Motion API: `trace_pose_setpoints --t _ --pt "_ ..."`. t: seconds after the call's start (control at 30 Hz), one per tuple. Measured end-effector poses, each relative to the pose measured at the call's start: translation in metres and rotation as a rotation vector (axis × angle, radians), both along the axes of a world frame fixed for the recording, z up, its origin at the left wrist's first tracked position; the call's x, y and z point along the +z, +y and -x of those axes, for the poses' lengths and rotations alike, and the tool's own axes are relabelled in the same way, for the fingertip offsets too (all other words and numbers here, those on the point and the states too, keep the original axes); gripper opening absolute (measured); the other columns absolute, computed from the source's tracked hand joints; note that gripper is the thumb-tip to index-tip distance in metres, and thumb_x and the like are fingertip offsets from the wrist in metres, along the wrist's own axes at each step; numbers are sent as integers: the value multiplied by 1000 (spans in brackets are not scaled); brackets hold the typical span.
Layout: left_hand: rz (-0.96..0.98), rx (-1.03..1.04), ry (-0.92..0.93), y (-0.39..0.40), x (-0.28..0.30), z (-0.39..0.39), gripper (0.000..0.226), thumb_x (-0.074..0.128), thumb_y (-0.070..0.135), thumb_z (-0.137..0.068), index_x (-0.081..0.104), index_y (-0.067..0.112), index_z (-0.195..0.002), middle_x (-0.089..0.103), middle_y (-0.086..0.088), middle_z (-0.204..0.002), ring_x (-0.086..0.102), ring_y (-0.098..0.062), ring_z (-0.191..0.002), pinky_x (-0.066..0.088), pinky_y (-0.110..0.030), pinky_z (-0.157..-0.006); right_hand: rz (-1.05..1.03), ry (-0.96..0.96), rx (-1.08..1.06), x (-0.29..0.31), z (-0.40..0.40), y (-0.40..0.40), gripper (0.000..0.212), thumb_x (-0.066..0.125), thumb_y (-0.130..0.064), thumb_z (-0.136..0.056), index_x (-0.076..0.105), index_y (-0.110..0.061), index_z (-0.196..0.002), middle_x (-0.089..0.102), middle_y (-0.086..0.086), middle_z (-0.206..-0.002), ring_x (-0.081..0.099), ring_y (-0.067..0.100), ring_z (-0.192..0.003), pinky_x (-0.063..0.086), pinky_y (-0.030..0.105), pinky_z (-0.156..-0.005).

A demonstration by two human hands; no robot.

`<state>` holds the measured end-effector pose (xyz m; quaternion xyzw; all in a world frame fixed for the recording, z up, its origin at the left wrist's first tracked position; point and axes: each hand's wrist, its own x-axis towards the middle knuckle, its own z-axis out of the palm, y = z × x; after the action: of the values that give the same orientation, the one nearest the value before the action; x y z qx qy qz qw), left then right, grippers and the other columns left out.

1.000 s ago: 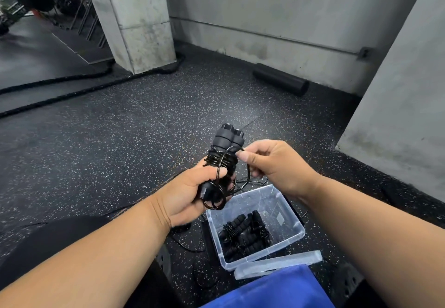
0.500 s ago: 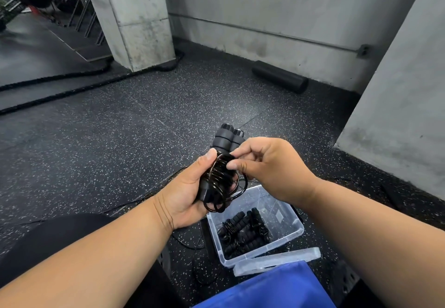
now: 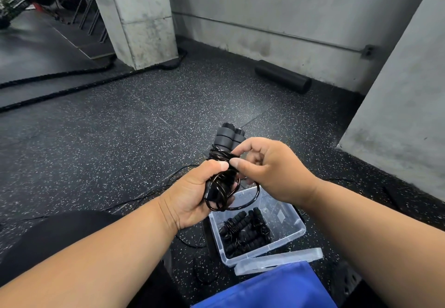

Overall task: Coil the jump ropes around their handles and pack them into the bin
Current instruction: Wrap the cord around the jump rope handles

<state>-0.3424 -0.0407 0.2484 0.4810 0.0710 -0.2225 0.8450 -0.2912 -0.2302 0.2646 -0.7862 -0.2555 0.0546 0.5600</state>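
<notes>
Floor: speckled black rubber gym floor (image 3: 120, 139), with grey concrete walls and a concrete pillar (image 3: 142, 18) behind it.
Left hand: the left hand (image 3: 192, 197) is the main grip here, fingers curled tight round the lower part of the pair of black foam jump rope handles (image 3: 227, 136), thumb pressed up against the wrapped part.
Right hand: the right hand (image 3: 269, 168) has its thumb and fingertips closed on the thin black cord (image 3: 222, 157) right at the coils, just beside the left thumb.
Rope vs grip: both handles sit side by side, top ends poking up above both hands, cord wound round their middle. Some loose loops (image 3: 243, 201) hang out below the left hand, dangling over the bin.
Bin: clear plastic storage bin (image 3: 286, 221) sits on the floor right under the hands, with a few already-coiled black jump ropes (image 3: 243, 233) lying in the bottom.
Lid: clear plastic lid (image 3: 279, 260) lies on the floor against the near side of the bin.
Other stuff: black foam roller (image 3: 283, 80) by the far wall, thick black battle rope (image 3: 72, 81) running across the floor on the left, blue fabric (image 3: 269, 288) at the bottom edge, more loose thin cord (image 3: 154, 187) on the floor near the left wrist.
</notes>
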Motion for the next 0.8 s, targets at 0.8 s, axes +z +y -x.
trace_pose_setpoints --t 0.8 --pt "-13 -254 -21 9 7 -4 85 102 44 -52 66 8 -120 69 -15 -107 69 -22 -89 60 -34 -65 316 -184 113 20 -3 -14 25 70 -31 -98 55 -21 -80 49 -5 -58 39 10 -54 37 27 -53"
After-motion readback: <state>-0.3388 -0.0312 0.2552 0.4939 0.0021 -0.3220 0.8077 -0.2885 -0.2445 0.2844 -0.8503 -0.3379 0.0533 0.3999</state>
